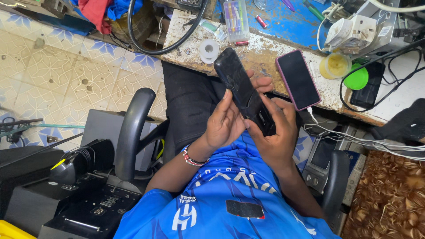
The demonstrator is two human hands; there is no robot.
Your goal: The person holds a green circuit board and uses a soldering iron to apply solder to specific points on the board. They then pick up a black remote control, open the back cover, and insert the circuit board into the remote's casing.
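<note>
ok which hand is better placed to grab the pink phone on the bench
Right, probably. The right hand holds the lower end of the black phone just below the pink-cased phone at the bench edge. The left hand sits farther off, across the black phone.

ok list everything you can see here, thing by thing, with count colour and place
black phone: 1, black, scuffed, held in both hands above the lap
pink-cased phone: 1, dark screen, flat on the workbench edge, white cable at its lower end
workbench: 1, worn white and blue top, upper frame
tape roll: 1, white, on bench left of the held phone
clear case of pens: 1, bench top
small tub: 1, yellowish, right of pink-cased phone
green lid: 1, beside the tub
chair armrests: 2, dark grey, either side
beaded bracelet: 1, red, white and dark, left wrist
left hand: 1, gripping the phone's side
right hand: 1, on the phone's lower end
</note>
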